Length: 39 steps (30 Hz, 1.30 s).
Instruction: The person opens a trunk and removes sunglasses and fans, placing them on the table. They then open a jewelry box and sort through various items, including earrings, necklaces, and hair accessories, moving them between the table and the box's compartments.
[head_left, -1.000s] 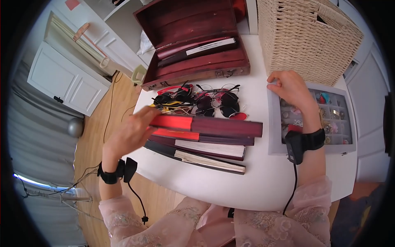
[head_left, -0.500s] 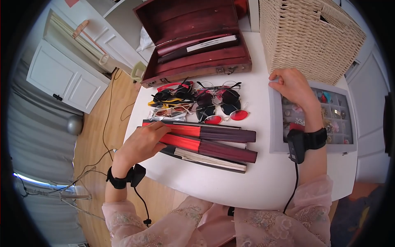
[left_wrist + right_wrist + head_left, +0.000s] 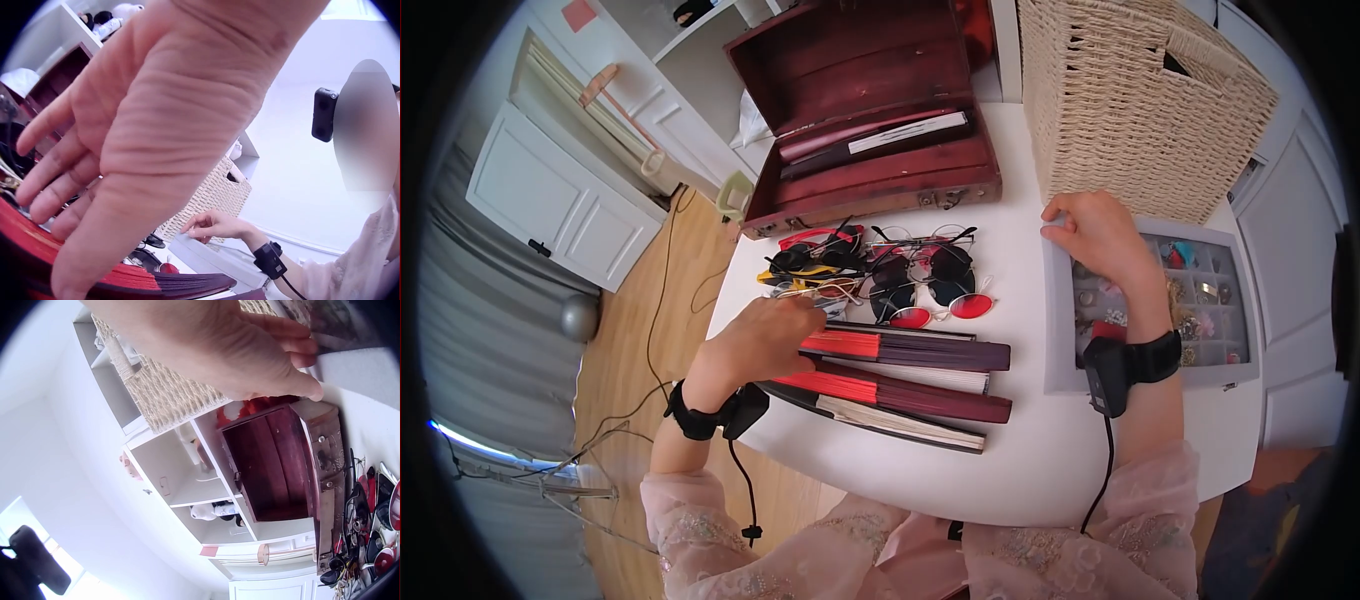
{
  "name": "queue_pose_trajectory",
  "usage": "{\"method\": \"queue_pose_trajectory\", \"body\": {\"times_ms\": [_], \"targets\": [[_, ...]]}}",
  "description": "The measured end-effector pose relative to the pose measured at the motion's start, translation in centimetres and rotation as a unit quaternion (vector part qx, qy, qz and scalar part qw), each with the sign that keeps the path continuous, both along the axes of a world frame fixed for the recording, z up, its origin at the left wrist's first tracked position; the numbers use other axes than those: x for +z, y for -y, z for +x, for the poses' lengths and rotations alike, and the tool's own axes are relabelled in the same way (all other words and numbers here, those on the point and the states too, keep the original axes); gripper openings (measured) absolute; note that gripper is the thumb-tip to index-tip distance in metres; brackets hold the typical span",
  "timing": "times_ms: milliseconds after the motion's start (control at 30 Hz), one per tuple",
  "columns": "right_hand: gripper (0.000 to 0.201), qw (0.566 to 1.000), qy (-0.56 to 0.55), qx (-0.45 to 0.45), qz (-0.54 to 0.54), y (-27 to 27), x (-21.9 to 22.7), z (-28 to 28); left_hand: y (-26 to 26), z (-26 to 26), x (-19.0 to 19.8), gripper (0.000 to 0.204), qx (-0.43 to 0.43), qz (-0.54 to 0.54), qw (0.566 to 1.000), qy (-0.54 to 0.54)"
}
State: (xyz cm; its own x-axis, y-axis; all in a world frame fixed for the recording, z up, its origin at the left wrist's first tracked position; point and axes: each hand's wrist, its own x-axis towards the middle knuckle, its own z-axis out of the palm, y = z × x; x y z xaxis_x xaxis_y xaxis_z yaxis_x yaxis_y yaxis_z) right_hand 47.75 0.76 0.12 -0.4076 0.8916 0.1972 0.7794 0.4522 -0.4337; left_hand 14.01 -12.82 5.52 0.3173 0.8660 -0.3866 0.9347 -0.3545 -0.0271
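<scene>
Over the left ends of several folded hand fans, my left hand point(image 3: 765, 340) has its fingers and thumb extended. Nearest it are two red-and-dark-purple folding fans, an upper fan point(image 3: 945, 352) and a lower fan point(image 3: 945, 397). In the left wrist view, a red fan point(image 3: 134, 278) runs behind the thumb, below the straight fingertips. A dark fan with a cream leaf point(image 3: 905, 427) lies closest to the table's front edge. My right hand point(image 3: 1100, 235), its fingers loosely bent, rests at the far left corner of a grey jewellery box point(image 3: 1055, 345).
Sunglasses and eyeglasses point(image 3: 950, 270) lie in a cluster beyond the fans. Behind them stands an open dark-red suitcase point(image 3: 900, 195) with more folded fans inside. A tall wicker basket point(image 3: 1140, 110) stands behind the jewellery box. The white table point(image 3: 1020, 470) has a curved front edge.
My left hand has lowered the upper red-and-purple fan onto the others and loosened its fingers. The two red fans now lie nearer me. The right hand has stayed at the box corner.
</scene>
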Motion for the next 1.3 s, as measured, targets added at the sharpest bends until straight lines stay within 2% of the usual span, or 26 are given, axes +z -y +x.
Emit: {"method": "queue_pose_trajectory", "body": {"times_ms": [300,433,500,633,700,833,900,933,967,1067,1300], "targets": [[0.019,1.0,0.001,0.001,0.005,0.1,0.0,0.0,-1.0,0.1,0.5,0.036,-0.001,-0.027,1.0,0.013],[0.019,1.0,0.015,-0.002,0.004,0.1,0.3,-0.2,-4.2,-0.9,1.3,0.032,0.016,0.018,0.996,0.084],[0.019,1.0,0.011,-0.009,-0.011,0.2,0.4,-0.2,-6.8,-1.8,1.0,0.03,0.003,0.07,0.991,0.111],[0.019,1.0,0.006,-0.003,-0.001,0.1,0.1,-0.1,-12.0,-2.2,1.6,0.027,-0.012,0.093,0.979,0.179],[0.018,1.0,0.004,-0.007,0.006,0.2,0.1,-0.1,-15.1,-2.2,1.5,0.024,-0.011,0.141,0.982,0.125],[0.019,1.0,-0.003,-0.003,0.002,0.2,0.3,-0.1,-22.1,-3.4,-0.3,0.012,-0.051,0.195,0.974,0.102],[0.018,1.0,-0.005,-0.003,-0.019,0.2,0.4,0.0,-24.8,-3.7,-1.1,0.018,-0.075,0.196,0.976,0.054],[0.018,1.0,-0.004,-0.006,-0.017,0.2,0.4,0.0,-25.8,-3.5,-1.4,0.031,-0.036,0.156,0.987,-0.003],[0.019,1.0,-0.003,-0.001,-0.009,0.2,0.3,0.0,-26.6,-3.3,-1.9,0.031,-0.039,0.157,0.987,-0.002],[0.019,1.0,-0.005,0.004,0.0,0.2,0.2,0.0,-27.8,-2.8,-3.2,0.058,0.024,0.115,0.993,-0.032],[0.019,1.0,-0.007,-0.001,-0.008,0.3,0.5,-0.2,-30.3,-2.5,-5.3,0.063,0.067,0.081,0.989,-0.101]]}}
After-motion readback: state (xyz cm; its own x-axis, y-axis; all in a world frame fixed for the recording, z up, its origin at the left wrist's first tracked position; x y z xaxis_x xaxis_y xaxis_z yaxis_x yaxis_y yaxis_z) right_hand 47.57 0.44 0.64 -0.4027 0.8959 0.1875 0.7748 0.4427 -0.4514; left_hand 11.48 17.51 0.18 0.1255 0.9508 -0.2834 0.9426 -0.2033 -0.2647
